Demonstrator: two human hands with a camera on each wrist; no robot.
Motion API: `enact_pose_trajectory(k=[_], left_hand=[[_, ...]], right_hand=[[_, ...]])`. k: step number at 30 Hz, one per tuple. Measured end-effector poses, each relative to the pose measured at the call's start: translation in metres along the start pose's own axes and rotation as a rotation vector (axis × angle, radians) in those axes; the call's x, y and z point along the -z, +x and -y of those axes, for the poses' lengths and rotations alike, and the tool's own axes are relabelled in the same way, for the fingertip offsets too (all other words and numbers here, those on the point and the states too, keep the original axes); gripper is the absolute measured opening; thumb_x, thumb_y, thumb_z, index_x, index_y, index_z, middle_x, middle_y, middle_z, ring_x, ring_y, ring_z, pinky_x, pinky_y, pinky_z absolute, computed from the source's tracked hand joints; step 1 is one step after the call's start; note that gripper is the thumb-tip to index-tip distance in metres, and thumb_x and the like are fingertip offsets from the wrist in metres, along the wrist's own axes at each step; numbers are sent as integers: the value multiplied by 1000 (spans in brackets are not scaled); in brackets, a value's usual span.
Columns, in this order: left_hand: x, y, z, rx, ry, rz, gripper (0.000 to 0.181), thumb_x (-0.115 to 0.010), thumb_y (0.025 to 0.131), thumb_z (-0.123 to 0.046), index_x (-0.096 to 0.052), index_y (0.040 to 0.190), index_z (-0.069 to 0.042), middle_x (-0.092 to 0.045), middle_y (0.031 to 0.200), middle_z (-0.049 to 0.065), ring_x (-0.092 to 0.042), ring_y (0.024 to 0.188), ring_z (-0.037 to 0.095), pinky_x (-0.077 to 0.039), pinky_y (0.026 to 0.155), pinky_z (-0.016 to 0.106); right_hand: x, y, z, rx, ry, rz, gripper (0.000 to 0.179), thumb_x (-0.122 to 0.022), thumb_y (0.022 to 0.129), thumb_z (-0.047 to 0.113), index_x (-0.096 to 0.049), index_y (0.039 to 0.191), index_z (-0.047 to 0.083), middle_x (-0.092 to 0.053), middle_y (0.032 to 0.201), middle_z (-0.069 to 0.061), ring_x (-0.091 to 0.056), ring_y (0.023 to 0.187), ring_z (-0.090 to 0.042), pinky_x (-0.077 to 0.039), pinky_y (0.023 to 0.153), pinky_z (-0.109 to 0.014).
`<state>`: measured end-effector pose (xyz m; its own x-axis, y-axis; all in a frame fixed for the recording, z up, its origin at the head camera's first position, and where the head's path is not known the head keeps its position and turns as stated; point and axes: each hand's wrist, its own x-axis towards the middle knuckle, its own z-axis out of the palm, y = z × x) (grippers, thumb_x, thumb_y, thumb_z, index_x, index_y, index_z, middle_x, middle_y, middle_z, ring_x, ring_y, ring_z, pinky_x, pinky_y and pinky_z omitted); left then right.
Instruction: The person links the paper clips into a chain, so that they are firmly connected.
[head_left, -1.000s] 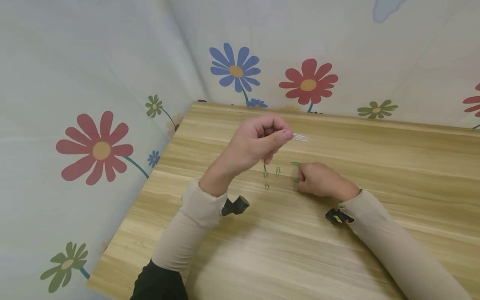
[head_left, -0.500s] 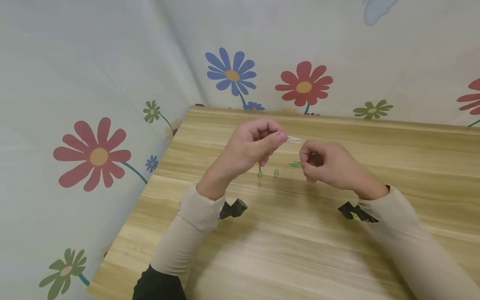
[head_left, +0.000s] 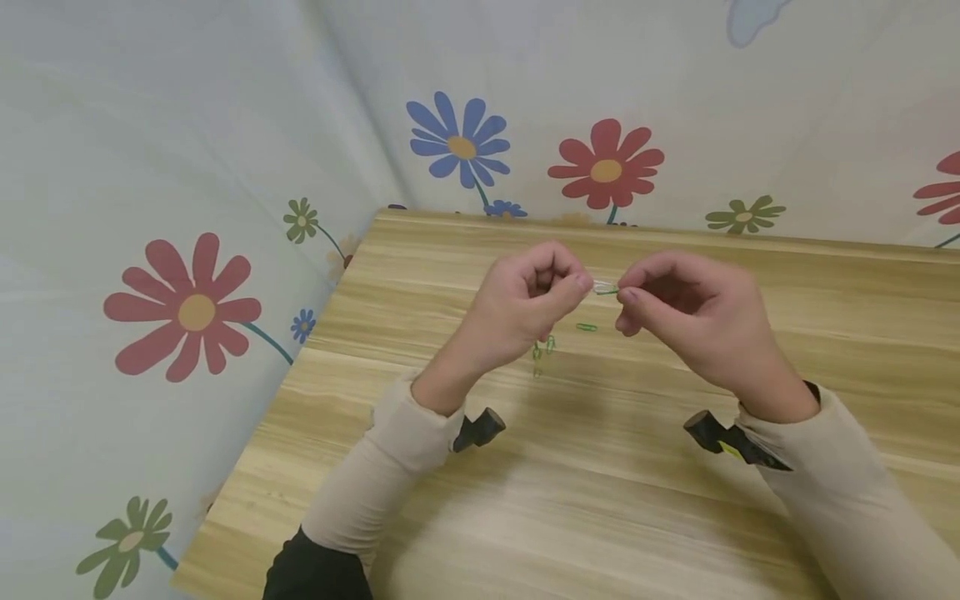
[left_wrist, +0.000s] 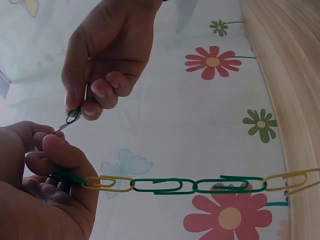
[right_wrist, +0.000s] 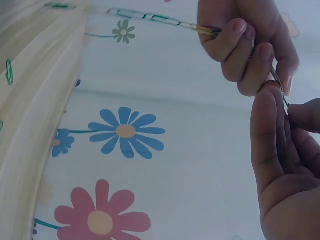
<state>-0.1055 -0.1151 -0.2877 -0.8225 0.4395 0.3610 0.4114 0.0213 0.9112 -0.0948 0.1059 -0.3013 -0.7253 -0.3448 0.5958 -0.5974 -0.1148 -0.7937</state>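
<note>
My left hand [head_left: 517,308] pinches a silvery-white paper clip [head_left: 600,286] between thumb and index finger. From the same hand hangs a chain of linked green and yellow paper clips [left_wrist: 165,186], its upper part hidden in the palm. Facing it, my right hand [head_left: 697,325] pinches a green paper clip [left_wrist: 73,116] by one end. The tips of both hands are close together, and the green clip overlaps the free end of the white one in the head view. Two loose green paper clips [head_left: 587,327] lie on the table below the hands.
The wood-grain table [head_left: 465,517] ends at a back edge against a flower-printed cloth wall [head_left: 637,75]. Its left edge meets another flowered cloth. A dark wrist camera [head_left: 480,429] sits at the left cuff, and another wrist camera [head_left: 708,429] at the right.
My right hand has picked up a green paper clip from the table and risen to the white clip. The left hand stays raised with the chain, having moved slightly right lately.
</note>
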Motion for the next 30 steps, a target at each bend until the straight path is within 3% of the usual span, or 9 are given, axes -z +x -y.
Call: enact_pose_trajectory(k=[6, 13, 19, 26, 30], left_hand=[[-1, -2, -2, -1, -24, -44, 9, -60, 99, -6, -62, 94, 1, -46, 65, 9, -39, 48, 20, -32, 44, 27], [-2, 0, -1, -2, -14, -37, 10, -60, 98, -7, -62, 93, 2, -46, 62, 9, -39, 46, 20, -32, 43, 27], [-5, -1, 1, 21, 9, -26, 9, -60, 97, -7, -63, 91, -1, -47, 64, 8, -40, 52, 19, -33, 48, 27], [-8, -2, -1, 79, 186, 19, 6, -59, 93, -10, -63, 89, -7, -52, 71, 2, -44, 60, 14, -37, 56, 25], [-9, -3, -2, 88, 259, 35, 5, -58, 91, -9, -63, 88, -9, -51, 71, 1, -44, 60, 12, -35, 56, 24]], right_hand=[[-4, 2, -3, 128, -120, -32, 15, -64, 84, -20, -67, 96, -11, -66, 81, -14, -66, 67, -15, -55, 65, -22], [-9, 3, -4, 224, -284, -94, 9, -67, 91, -4, -67, 96, -12, -67, 87, -9, -67, 71, -8, -55, 69, -19], [-14, 3, -6, 290, -479, -153, 13, -70, 82, -14, -68, 93, -8, -68, 84, -10, -64, 69, -4, -52, 69, -14], [-20, 2, -9, 351, -601, -178, 10, -71, 83, -6, -70, 93, -4, -68, 84, -8, -64, 65, -13, -48, 69, -12], [-24, 2, -11, 358, -634, -173, 14, -73, 81, -11, -70, 92, -3, -68, 82, -9, -65, 63, -15, -46, 69, -11]])
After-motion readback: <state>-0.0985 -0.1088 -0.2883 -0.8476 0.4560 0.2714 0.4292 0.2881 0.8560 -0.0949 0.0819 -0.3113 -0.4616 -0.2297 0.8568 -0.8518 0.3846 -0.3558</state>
